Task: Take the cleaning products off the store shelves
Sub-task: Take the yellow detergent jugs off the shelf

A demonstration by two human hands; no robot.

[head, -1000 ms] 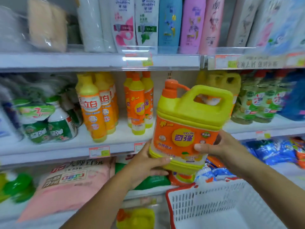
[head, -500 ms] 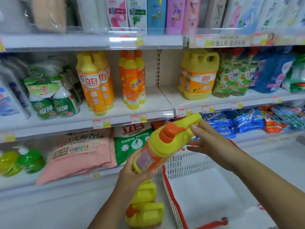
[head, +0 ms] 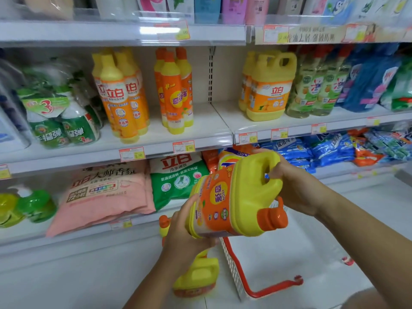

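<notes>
Yellow jug (head: 240, 195), orange label and cap, lies sideways.

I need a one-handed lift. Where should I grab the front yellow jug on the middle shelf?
Probably the loop handle at its top right corner, reached from the front: the jug stands upright with the handle hole facing outward.
</notes>
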